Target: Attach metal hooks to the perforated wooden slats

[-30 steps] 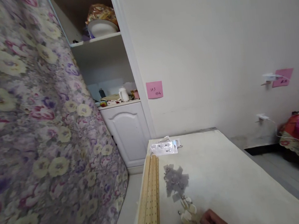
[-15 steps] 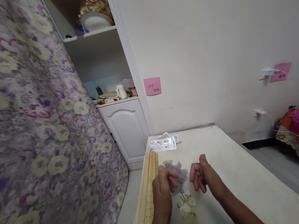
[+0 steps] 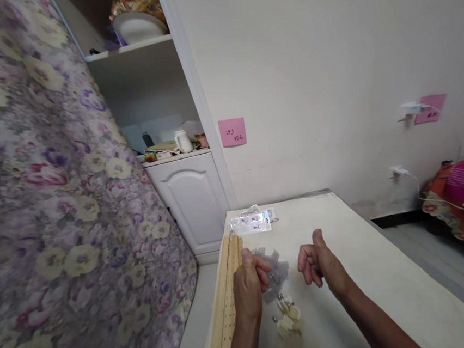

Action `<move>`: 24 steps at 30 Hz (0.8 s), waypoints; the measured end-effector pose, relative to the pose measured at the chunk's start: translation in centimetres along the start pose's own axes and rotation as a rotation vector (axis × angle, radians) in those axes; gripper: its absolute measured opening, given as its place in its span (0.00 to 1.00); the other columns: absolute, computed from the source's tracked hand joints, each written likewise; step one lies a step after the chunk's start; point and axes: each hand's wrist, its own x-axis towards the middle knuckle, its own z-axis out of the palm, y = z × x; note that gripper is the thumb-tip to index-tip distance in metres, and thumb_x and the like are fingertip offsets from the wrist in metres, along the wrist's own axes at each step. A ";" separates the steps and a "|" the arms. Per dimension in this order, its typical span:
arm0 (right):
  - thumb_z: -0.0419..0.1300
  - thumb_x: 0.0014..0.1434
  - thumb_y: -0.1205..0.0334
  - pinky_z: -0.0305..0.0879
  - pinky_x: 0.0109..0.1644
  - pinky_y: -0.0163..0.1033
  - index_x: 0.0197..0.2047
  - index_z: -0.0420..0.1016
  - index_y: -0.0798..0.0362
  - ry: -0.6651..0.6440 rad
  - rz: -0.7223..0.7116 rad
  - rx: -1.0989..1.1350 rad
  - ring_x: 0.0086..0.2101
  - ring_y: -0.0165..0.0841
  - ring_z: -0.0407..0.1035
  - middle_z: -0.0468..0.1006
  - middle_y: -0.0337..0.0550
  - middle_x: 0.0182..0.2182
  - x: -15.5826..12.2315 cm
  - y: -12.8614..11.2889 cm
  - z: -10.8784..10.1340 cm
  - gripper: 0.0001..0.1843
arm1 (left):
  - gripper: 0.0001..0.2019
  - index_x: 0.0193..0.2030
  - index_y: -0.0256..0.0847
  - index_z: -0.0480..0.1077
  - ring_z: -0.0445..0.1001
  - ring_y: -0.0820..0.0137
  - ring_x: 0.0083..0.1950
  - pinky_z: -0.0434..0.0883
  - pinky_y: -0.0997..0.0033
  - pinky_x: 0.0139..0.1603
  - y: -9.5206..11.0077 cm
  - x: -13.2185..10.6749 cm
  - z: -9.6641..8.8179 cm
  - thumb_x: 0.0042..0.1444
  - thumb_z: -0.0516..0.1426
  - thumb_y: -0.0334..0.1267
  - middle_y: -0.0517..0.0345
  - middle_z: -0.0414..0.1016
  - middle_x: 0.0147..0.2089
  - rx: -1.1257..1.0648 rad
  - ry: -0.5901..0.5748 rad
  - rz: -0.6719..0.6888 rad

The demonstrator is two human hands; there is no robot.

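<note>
Above the table, my left hand (image 3: 248,284) is raised with the thumb up and the fingers loosely bent; nothing shows in it. It is nearest to the perforated wooden strips (image 3: 229,300) on its left and a heap of small clear plastic bags (image 3: 274,268) on its right. Across from it, my right hand (image 3: 318,261) hovers with thumb up, half-curled fingers apart and no object in them. Between my forearms lies a small pile of cream-coloured flat pieces (image 3: 288,322) with small metal parts.
Clear plastic packages (image 3: 250,223) lie at the far end of the white table (image 3: 373,275). A floral curtain (image 3: 55,213) hangs on the left beside a white cupboard (image 3: 191,200). Pink notes (image 3: 232,132) and plugged-in chargers (image 3: 412,108) are on the wall.
My right hand has moved slightly up and to the right, away from my left hand. The view has shifted a little; the things on the table stay in place.
</note>
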 end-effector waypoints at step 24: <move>0.27 0.55 0.28 0.41 0.16 0.30 0.18 0.67 0.54 0.001 0.073 -0.004 0.09 0.21 0.50 0.68 0.39 0.09 0.7 1.4 -0.5 0.45 | 0.37 0.23 0.38 0.72 0.62 0.73 0.17 0.59 0.74 0.22 -2.0 0.9 0.6 0.59 0.33 0.63 0.61 0.65 0.15 0.067 -0.051 -0.085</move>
